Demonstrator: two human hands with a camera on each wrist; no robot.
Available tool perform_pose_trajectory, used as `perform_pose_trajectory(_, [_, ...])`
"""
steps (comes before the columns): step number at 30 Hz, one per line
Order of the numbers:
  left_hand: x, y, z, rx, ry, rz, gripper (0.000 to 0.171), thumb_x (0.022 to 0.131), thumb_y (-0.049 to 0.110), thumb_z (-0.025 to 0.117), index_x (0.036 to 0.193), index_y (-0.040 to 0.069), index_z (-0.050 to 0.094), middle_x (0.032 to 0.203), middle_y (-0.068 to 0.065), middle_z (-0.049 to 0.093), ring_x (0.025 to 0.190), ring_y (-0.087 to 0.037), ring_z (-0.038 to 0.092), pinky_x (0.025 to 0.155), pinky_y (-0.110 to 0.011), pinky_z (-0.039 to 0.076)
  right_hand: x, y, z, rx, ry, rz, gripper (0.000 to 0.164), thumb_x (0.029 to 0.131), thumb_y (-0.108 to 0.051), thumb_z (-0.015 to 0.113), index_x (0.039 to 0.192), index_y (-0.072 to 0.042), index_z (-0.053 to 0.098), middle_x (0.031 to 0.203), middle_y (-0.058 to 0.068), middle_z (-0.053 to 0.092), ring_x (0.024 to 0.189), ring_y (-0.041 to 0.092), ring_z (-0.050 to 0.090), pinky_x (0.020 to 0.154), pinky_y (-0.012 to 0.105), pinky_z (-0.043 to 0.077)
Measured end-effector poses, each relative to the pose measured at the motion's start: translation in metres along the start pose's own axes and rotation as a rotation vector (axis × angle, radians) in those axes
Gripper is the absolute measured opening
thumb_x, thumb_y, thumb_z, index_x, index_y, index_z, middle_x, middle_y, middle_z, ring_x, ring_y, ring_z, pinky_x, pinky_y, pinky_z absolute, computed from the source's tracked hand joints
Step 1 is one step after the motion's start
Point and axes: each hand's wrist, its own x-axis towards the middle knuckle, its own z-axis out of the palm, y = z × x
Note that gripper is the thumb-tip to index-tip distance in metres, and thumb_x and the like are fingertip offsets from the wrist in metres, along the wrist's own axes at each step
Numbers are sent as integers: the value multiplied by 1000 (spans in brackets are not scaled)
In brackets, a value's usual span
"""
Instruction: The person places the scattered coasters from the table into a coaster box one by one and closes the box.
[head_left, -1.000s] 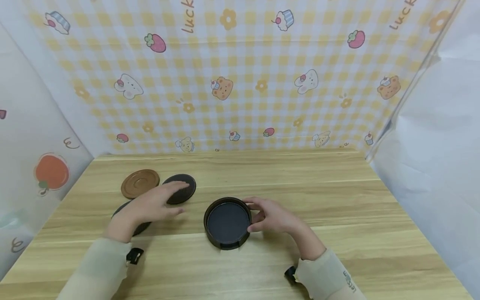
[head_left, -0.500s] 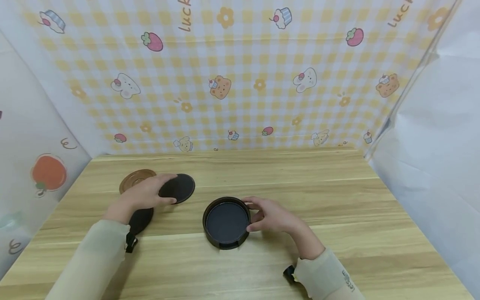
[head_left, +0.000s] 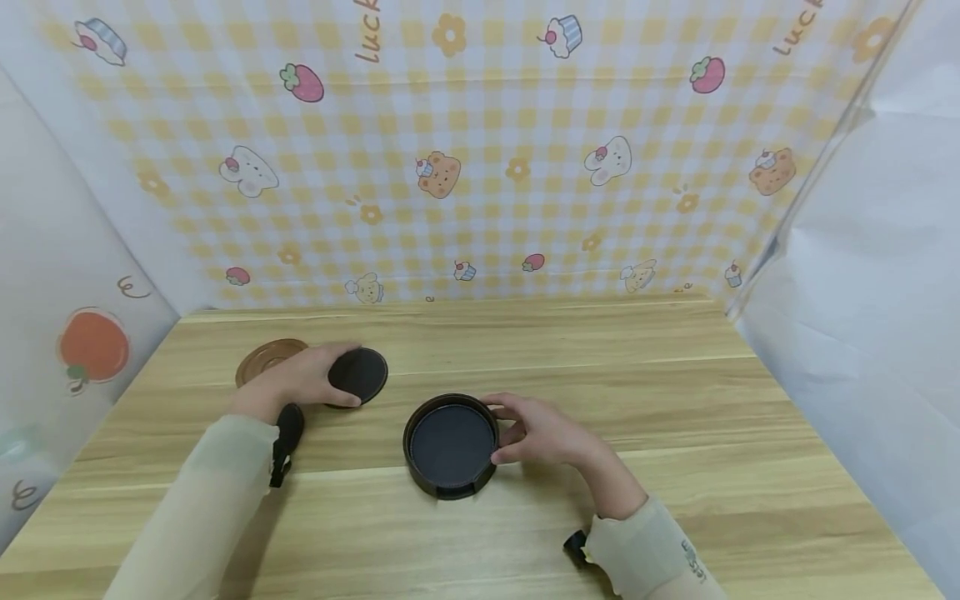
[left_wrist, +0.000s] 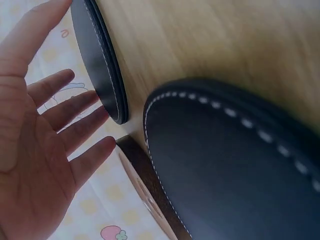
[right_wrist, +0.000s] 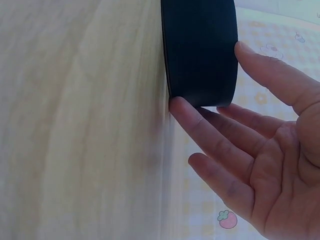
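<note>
A yellow-and-white checked backdrop (head_left: 480, 117) printed with animals, cupcakes and strawberries rises behind a wood-grain tabletop (head_left: 637, 375). On the tabletop, near the middle, sits the round black holder (head_left: 422, 482), upright, with a notch in its front wall. The right hand (head_left: 546, 432) holds the holder's right side, thumb and bent fingers against the wall. The left hand (head_left: 303, 379) is spread, fingers fairly straight, about the left side of the far black disc (head_left: 363, 375), which lies flat left of and behind the holder. The brown disc (head_left: 262, 358) lies partly hidden behind that hand; the near black disc (left_wrist: 215, 165), white-stitched, lies beside the left wrist.
</note>
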Motion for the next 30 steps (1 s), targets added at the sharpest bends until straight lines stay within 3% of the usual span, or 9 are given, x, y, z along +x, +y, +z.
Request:
perform_pose_trajectory(14, [4, 7, 4, 56, -3, 25, 92, 77, 32, 85, 146, -8, 39, 148, -32, 42, 136, -50, 41, 108, -62, 37, -1, 2, 0, 5, 1, 1, 75, 85, -7, 78, 150, -6, 40, 151, 25, 44, 107, 29, 70, 87, 37, 57])
perform_pose_trajectory(30, [-7, 20, 5, 79, -41, 10, 96, 77, 38, 84, 148, -6, 37, 152, -33, 35, 138, -52, 38, 109, -62, 36, -1, 3, 1, -2, 4, 4, 75, 85, -7, 77, 150, -7, 40, 151, 25, 45, 109, 30, 69, 89, 39, 57])
